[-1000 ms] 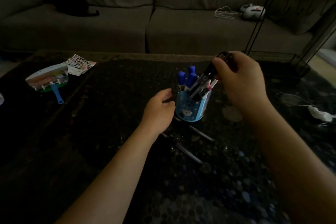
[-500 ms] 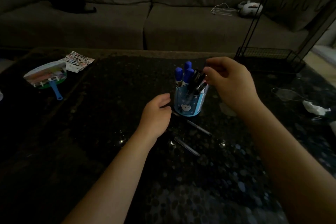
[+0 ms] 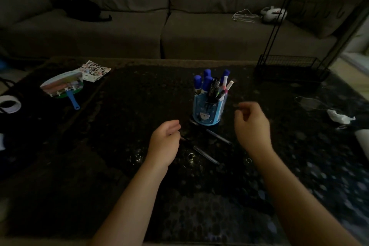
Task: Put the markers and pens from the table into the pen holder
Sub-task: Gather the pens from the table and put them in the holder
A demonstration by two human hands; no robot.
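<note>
Pen holder (image 3: pixel 207 111) upright at table (image 3: pixel 119 166) centre, crowded already with blue-capped markers (image 3: pixel 203 81) and pens. Two pens left lying flat: one (image 3: pixel 218 136) at about 6 o'clock of the holder, just beside its base, another (image 3: pixel 205 155) nearer, toward 7 o'clock. Right hand (image 3: pixel 251 128) at 4 o'clock of the holder, fingers loosely curled, holding nothing. Left hand (image 3: pixel 164 142) at 8 o'clock, half-curled beside the nearer pen's end; cannot tell whether gripping it. Judged between deposits, near the finish. Next: pinch a remaining pen, lift, tip upright, thread into a gap without toppling the holder.
</note>
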